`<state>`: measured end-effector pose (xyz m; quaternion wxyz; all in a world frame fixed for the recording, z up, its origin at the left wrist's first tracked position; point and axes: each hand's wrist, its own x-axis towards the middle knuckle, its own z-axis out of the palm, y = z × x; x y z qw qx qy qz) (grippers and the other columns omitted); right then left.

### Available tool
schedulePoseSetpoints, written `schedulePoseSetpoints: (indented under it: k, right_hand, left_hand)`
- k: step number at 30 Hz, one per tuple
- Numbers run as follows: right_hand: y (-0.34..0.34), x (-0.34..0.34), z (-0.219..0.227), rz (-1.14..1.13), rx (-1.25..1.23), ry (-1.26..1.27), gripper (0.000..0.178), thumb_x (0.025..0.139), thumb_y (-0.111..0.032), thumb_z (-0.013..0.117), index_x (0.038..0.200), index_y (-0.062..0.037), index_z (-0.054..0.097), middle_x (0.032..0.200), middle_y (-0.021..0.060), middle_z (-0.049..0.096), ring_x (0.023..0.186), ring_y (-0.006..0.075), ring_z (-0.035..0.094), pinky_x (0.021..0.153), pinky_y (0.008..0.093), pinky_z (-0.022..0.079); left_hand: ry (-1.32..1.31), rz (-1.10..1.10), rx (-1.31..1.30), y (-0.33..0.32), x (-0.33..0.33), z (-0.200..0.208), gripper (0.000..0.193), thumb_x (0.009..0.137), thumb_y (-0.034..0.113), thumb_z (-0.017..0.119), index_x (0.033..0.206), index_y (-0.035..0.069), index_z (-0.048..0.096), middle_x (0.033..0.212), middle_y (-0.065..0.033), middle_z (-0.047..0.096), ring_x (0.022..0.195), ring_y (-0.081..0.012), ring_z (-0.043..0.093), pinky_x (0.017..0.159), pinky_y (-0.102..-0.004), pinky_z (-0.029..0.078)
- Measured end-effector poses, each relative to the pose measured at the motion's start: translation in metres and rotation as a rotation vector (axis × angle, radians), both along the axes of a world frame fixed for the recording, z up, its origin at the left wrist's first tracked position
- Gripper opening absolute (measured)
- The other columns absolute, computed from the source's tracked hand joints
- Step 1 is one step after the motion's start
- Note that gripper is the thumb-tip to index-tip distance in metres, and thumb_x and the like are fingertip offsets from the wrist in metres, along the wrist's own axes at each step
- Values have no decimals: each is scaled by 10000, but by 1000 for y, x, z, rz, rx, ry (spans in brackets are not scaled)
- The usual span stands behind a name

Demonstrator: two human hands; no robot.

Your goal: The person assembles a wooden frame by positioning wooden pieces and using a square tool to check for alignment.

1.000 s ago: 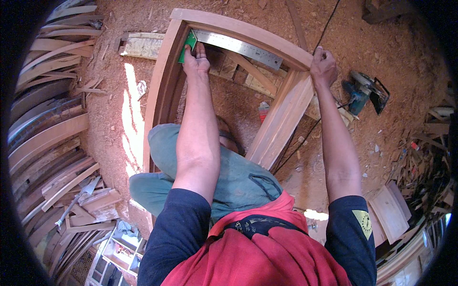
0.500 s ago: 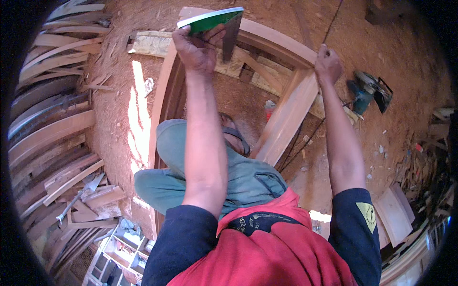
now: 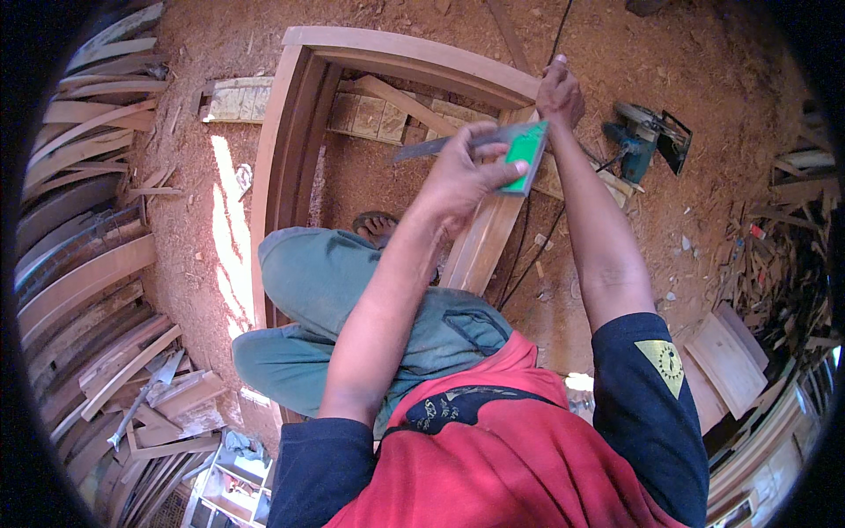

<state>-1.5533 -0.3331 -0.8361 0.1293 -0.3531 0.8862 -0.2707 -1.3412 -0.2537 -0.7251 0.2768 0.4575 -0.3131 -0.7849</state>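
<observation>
My left hand (image 3: 466, 176) grips a try square by its green stock (image 3: 525, 160), over the wooden frame's right-hand piece. The square's metal blade (image 3: 427, 150) points left, slightly blurred. My right hand (image 3: 561, 95) is closed at the far right corner of the wooden frame (image 3: 414, 55), thumb side up. What its fingers hold, if anything, is hidden. The frame lies on the ground around my bent legs (image 3: 352, 282), its grooved inner edges showing.
A teal circular saw (image 3: 641, 150) lies right of the frame, near a dark cable (image 3: 537, 255). Timber strips (image 3: 88, 273) are stacked at left; scrap wood (image 3: 783, 255) is heaped at right. A compartmented white box (image 3: 231, 484) stands at lower left. Blocks (image 3: 238, 99) lie beside and within the frame.
My left hand has brought the try square from the frame's far left over to its right-hand piece, turning it so the blade points left. My right hand stays at the corner; the view has shifted.
</observation>
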Motion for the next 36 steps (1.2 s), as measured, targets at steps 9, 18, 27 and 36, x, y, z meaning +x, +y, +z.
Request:
schedulePoseSetpoints:
  k: [9,18,27,36]
  right_hand:
    - [3,1,0,-37,-57,-106,704,938,-626,232,866,-122,718,881,109,715,934,346,655,834,464,466]
    - [3,0,0,-44,-57,-104,701,940,-631,237,858,-131,720,822,90,717,897,314,667,814,437,478]
    - [3,3,7,-29,-35,-79,669,948,-603,267,827,-124,716,809,89,714,877,328,666,807,440,481]
    - [3,5,11,-15,-31,-71,681,947,-611,254,850,-117,713,838,110,711,903,357,655,810,458,476]
  left_hand:
    - [-147,19,63,37,-18,-12,549,730,-68,755,1184,5,456,986,-101,655,901,-162,636,771,-292,534]
    - [-642,39,-486,-10,-31,-77,282,752,140,771,948,-10,634,854,-110,669,766,-195,612,724,-341,482]
    - [-550,-39,-421,-24,-49,-103,232,767,124,756,930,-4,652,841,-92,659,798,-173,606,759,-327,478]
    - [-529,-109,-413,-23,-55,-125,220,770,93,753,945,3,655,833,-52,652,773,-122,584,722,-292,480]
